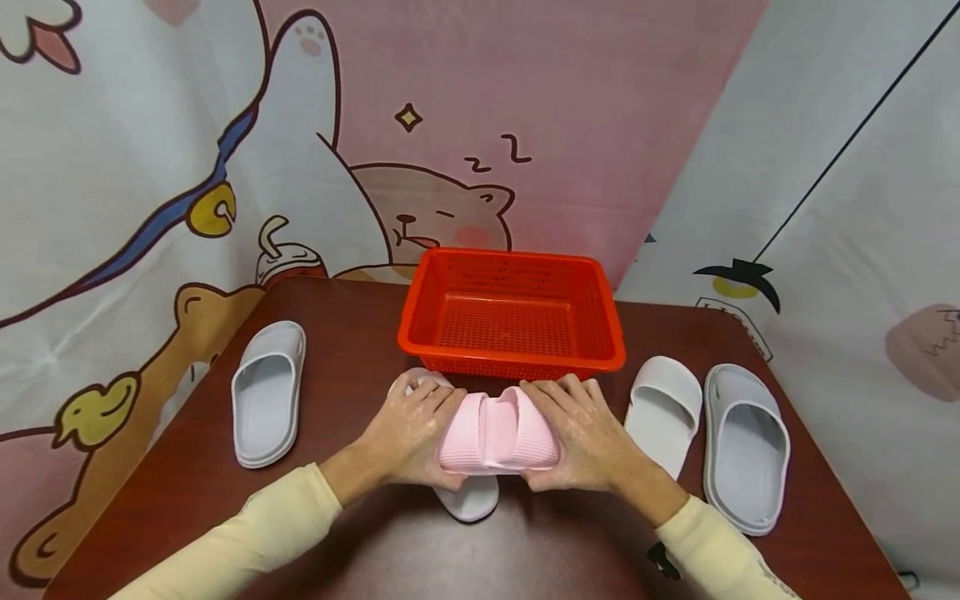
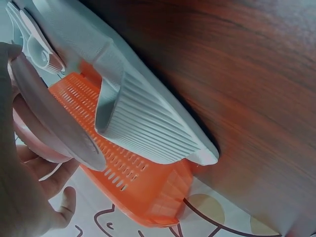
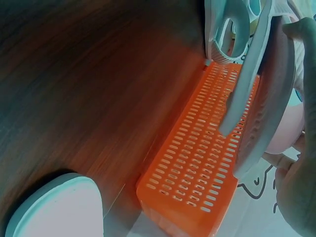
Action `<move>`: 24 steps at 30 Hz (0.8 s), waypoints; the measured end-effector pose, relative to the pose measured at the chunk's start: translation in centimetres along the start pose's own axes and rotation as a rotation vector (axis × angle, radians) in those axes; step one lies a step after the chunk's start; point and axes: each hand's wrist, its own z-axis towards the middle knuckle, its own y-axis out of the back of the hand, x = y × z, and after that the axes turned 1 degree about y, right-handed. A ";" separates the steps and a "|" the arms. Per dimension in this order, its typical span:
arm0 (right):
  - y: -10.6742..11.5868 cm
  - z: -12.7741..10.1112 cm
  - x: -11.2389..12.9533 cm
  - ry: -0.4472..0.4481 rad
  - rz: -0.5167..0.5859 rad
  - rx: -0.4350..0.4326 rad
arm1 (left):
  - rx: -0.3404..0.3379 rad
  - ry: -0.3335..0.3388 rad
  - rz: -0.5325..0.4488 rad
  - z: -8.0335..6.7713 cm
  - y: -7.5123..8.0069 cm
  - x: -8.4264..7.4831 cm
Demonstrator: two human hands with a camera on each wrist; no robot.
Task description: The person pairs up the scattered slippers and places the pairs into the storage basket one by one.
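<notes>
Two pink ribbed slippers are held side by side over the table, toes angled apart. My left hand [image 1: 412, 429] grips the left pink slipper [image 1: 462, 437], fingers over its far side and thumb at the near side. The right pink slipper [image 1: 534, 442] is gripped the same way by my right hand [image 1: 583, 433]. In the right wrist view the two soles stand close together, the nearer pink slipper [image 3: 269, 98] in the hand. Below them on the table lies a white slipper [image 1: 471, 498], partly hidden by my left hand; its ribbed strap [image 2: 148, 118] shows in the left wrist view.
An orange-red perforated basket [image 1: 517, 358] stands just beyond my hands, nothing inside it. A light grey clog slipper [image 1: 266, 396] lies at the left. Over on the right are a white slipper [image 1: 663, 404] and another grey clog slipper [image 1: 750, 454]. A printed cloth hangs behind the table.
</notes>
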 end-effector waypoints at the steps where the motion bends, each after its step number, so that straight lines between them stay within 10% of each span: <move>1: 0.0 0.0 0.0 -0.002 0.005 -0.001 | 0.000 -0.001 -0.001 0.0 0.0 0.0; 24: -1.6 -0.7 0.7 -0.029 0.165 -0.032 | 0.047 -0.020 0.000 0.4 -0.4 -1.0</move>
